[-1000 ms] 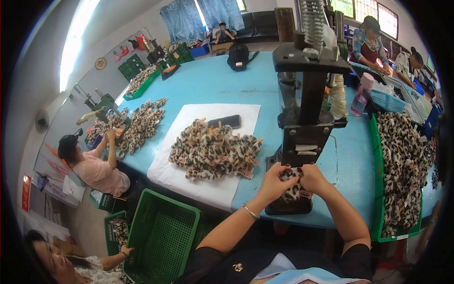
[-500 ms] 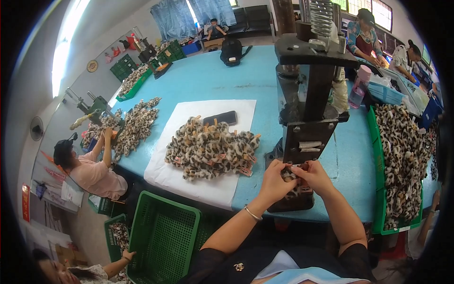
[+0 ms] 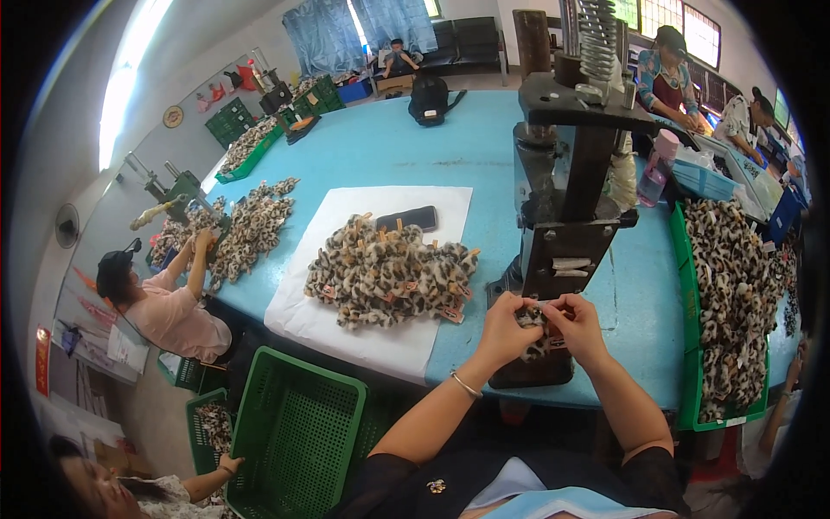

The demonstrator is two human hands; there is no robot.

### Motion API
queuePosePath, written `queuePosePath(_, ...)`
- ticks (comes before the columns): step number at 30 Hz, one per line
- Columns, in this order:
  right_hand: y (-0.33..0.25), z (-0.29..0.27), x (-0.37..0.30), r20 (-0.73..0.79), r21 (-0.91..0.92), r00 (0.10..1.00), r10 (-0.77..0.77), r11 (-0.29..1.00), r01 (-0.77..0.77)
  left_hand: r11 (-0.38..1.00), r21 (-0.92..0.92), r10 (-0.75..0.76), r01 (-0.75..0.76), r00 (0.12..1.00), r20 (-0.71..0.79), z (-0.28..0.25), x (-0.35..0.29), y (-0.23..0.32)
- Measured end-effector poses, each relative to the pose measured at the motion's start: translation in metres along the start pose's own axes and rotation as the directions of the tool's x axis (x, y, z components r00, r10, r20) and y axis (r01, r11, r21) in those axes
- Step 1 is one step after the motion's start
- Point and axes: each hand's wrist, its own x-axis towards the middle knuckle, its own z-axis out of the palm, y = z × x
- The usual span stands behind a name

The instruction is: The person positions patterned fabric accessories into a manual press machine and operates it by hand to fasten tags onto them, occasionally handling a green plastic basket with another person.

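A small spotted plush piece (image 3: 534, 332) in black, white and tan is pinched between my two hands, just above the base of a dark metal press (image 3: 564, 244). My left hand (image 3: 507, 329) grips its left side with bent fingers. On its other side, the thumb and fingers of my right hand (image 3: 577, 327) are pressed together at the plush's edge. The exact point under my right fingertips is too small to make out. Left of the press, a pile of similar plush pieces (image 3: 380, 277) with tan tabs and pink tags lies on a white sheet (image 3: 298, 307).
A dark phone (image 3: 408, 218) lies behind the pile. At the right stands a green crate (image 3: 689, 346) full of plush pieces, with a pink-capped bottle (image 3: 659, 169) beyond. A person's hand touches the green basket (image 3: 298, 432) at lower left. Another person works at the table's left.
My right hand has drawn its fingers closer together at the plush's edge, and more of the plush shows between my hands. The whole view has shifted slightly.
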Motion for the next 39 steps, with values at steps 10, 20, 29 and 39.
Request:
queuePosePath(10, -0.033, -0.016, 0.006, 0.008, -0.504, 0.98, -0.2, 0.845, 0.177, 0.999, -0.025, -0.035, 0.036, 0.999, 0.019, -0.001, 0.001, -0.002)
queuePosePath(20, -0.022, 0.009, 0.008, 0.041, -0.206, 0.996, 0.082, 0.976, -0.072, 1.0, -0.019, -0.019, 0.018, 1.0, -0.015, 0.003, -0.001, -0.003)
queuePosePath(29, -0.007, -0.005, 0.002, -0.416, -0.168, 0.765, -0.491, 0.868, 0.467, 0.999, -0.04, 0.004, -0.005, 1.0, -0.024, 0.011, 0.01, -0.011)
queuePosePath(39, -0.204, 0.116, 0.155, -0.25, 0.084, 0.609, -0.753, 0.609, 0.789, 0.999, -0.01, 0.034, -0.034, 0.998, -0.06, 0.04, 0.015, -0.035)
